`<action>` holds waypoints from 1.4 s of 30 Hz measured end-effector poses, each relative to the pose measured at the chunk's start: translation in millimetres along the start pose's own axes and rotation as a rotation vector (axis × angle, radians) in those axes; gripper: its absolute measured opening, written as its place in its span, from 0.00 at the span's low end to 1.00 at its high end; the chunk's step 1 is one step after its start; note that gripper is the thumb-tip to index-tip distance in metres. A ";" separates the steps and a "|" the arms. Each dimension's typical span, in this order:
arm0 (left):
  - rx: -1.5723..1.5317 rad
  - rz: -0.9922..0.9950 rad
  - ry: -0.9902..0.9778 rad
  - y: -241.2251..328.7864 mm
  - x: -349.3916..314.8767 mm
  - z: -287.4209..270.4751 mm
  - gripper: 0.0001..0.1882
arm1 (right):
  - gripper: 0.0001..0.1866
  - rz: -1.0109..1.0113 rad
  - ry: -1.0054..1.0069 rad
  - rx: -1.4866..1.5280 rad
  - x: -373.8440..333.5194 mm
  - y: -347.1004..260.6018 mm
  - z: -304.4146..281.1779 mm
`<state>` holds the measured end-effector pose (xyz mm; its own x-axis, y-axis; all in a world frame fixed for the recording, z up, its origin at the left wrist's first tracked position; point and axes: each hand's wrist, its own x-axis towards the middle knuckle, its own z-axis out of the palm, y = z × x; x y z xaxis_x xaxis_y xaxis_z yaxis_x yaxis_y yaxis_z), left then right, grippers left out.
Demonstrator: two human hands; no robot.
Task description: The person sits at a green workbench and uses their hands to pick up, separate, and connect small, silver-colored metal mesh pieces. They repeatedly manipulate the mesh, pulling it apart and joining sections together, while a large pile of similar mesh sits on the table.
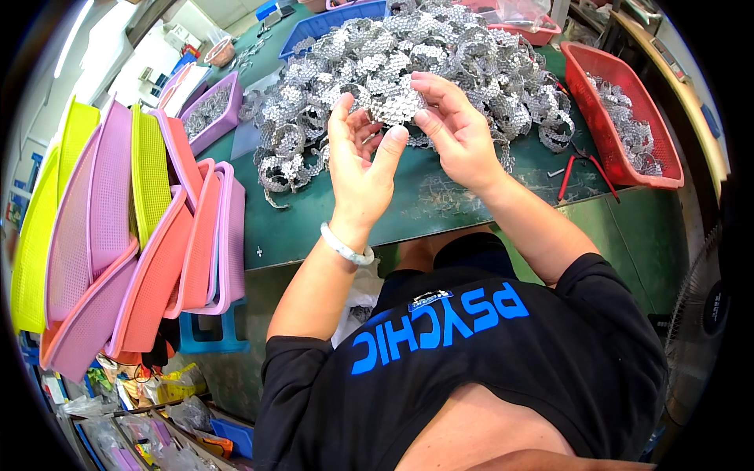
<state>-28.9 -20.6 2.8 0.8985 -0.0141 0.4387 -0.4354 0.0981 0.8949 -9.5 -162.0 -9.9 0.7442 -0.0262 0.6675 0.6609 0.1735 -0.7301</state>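
A silver honeycomb-patterned metal piece (pixel 399 107) is between my two hands, in front of a large heap of similar curled metal strips (pixel 448 55). My right hand (pixel 462 140) grips its right edge with thumb and forefinger. To its left, my left hand (pixel 360 174) is open, thumb and forefinger spread apart. The left thumb tip comes close to the piece's lower edge; whether it touches, I cannot tell. A pale bangle (pixel 345 246) circles my left wrist.
The heap covers much of the green table (pixel 314 228). Red-handled pliers (pixel 585 169) lie at right, beside a red basket (pixel 656 149) of metal pieces. Stacked coloured baskets (pixel 153 235) stand left of the table. A purple basket (pixel 228 118) and blue basket (pixel 334 22) sit farther back.
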 end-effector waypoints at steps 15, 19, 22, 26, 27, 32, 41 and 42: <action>-0.338 -0.066 -0.076 -3.4 1.1 0.1 0.25 | 0.29 0.090 -0.057 0.093 -5.9 -6.6 -5.9; -0.483 -0.140 -0.111 0.8 0.0 -0.9 0.27 | 0.29 0.164 -0.095 0.230 -7.6 -8.5 -9.3; -0.554 -0.173 -0.147 0.9 -0.5 -2.5 0.28 | 0.28 0.207 -0.123 0.292 -8.5 -12.0 -9.7; -0.594 -0.177 -0.184 -2.0 0.6 -5.0 0.28 | 0.27 0.151 -0.124 0.282 -8.5 -11.7 -7.8; -0.601 -0.177 -0.197 -2.7 0.6 -5.9 0.28 | 0.27 0.135 -0.122 0.284 -8.6 -11.1 -7.5; -0.612 -0.180 -0.215 -2.6 0.3 -5.0 0.28 | 0.27 0.116 -0.086 0.246 -9.3 -9.5 -6.6; -0.428 -0.046 0.050 -13.4 -1.9 -3.5 0.10 | 0.28 0.049 -0.009 0.113 -13.2 -11.8 -0.8; -0.408 -0.046 0.045 -15.0 -2.1 -5.0 0.09 | 0.28 0.044 -0.005 0.092 -13.6 -12.5 -0.5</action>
<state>-24.0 -17.0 -11.9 0.9220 0.0149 0.3868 -0.3450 0.4850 0.8036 -27.8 -164.4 -9.9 0.7716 -0.0116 0.6359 0.6159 0.2636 -0.7425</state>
